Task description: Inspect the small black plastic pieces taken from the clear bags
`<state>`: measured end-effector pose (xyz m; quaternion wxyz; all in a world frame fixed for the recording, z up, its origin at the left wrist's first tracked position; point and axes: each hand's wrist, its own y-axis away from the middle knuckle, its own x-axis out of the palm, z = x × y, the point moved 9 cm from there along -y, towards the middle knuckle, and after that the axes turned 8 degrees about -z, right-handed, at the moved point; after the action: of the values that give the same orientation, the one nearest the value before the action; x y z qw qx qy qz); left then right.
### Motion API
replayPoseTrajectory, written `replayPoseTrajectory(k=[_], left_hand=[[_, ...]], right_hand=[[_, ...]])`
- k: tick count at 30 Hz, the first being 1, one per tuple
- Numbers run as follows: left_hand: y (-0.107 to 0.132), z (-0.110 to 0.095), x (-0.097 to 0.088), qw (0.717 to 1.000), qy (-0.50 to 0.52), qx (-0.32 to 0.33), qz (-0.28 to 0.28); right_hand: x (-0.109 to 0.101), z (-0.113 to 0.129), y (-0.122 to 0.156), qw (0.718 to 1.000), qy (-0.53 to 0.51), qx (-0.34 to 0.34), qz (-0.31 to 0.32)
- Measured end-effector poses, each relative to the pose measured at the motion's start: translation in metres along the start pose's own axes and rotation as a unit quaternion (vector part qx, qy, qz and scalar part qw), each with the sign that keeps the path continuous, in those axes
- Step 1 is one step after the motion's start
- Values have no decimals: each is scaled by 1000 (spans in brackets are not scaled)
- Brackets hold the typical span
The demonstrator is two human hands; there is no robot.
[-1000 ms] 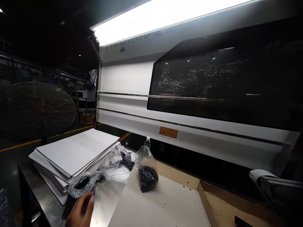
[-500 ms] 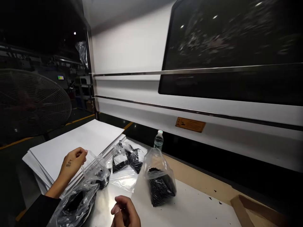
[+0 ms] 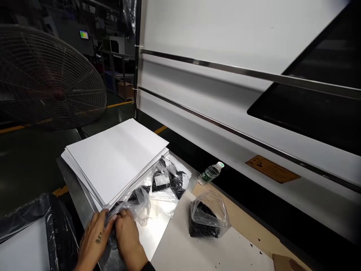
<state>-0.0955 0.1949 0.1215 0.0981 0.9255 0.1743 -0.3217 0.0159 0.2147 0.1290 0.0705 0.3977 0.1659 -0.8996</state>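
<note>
My left hand (image 3: 95,238) and my right hand (image 3: 127,236) are side by side at the near left of the metal table. Both have their fingers closed on a clear plastic bag (image 3: 112,238); its contents are mostly hidden by the hands. Just beyond lies another crumpled clear bag (image 3: 143,206) with black pieces near it. Further back are two tied bags of black pieces, one with a white label (image 3: 161,180) and one beside it (image 3: 178,182). On the right, an open clear bag (image 3: 203,222) full of small black pieces stands on white board.
A stack of white sheets (image 3: 118,160) rises behind my hands. A water bottle (image 3: 211,173) stands at the table's back edge. A box lined with black plastic (image 3: 52,233) is at lower left, a large fan (image 3: 56,86) behind. Cardboard (image 3: 284,261) lies at lower right.
My left hand has come down from above the paper stack, and my right hand has moved left beside it; both now grip the bag. The view has turned left and downward.
</note>
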Motion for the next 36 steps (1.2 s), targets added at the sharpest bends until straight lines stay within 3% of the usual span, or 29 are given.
replayPoseTrajectory(k=[2, 4, 8, 12, 17, 21, 26, 36], left_hand=[[5, 19, 8, 1000, 3, -14, -7], [5, 24, 12, 1000, 24, -13, -10], [-5, 28, 3, 997, 63, -36, -18], [-7, 46, -1, 993, 90, -72, -24], [6, 74, 15, 982, 116, -147, -23], [12, 79, 25, 975, 142, -171, -6], [7, 84, 23, 969, 154, -193, -7], [2, 103, 23, 962, 155, -219, -44]], right_hand=[[9, 0, -11, 999, 35, -1, 30], [13, 3, -17, 997, 61, -5, 49], [14, 13, -22, 994, 92, -9, 60], [22, 17, -25, 992, 110, -7, 67], [34, 8, -21, 985, 154, 39, 64], [38, 3, -12, 976, 191, 83, 58], [45, 7, -2, 969, 215, 98, 66], [66, 16, -10, 949, 265, 78, 153]])
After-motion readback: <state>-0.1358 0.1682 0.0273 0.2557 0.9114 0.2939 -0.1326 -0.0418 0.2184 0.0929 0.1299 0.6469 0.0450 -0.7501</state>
